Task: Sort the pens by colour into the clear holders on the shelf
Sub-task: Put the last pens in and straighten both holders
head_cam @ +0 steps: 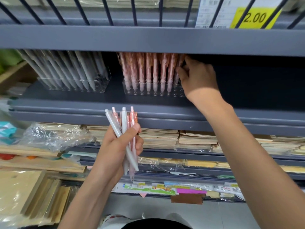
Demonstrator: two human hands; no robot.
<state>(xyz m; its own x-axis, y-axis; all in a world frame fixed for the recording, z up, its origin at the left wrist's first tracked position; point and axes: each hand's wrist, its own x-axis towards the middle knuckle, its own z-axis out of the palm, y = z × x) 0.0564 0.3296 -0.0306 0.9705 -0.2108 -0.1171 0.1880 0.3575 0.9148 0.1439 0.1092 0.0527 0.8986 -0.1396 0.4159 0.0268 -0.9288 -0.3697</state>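
Crowding is the risk: the right hand (pixel 198 78), fingers curled against the pink pens (pixel 148 70) at the right end of their clear holder (pixel 148 93) (pinching one or not, I cannot tell), could tip neighbours. Those stand upright, tips down; the left hand (pixel 118 146) grips a mixed pen bundle (pixel 125 123) below the shelf (pixel 99 104) front edge, clickers up.

Left hand (pixel 122 146): held at mid-height, fingers and thumb curled round a bunch of pens (pixel 124 119)
Right hand (pixel 198 78): stretched up and forward, bent fingertips against the pink pens (pixel 148 70), pinch unclear
Forearms: both bare
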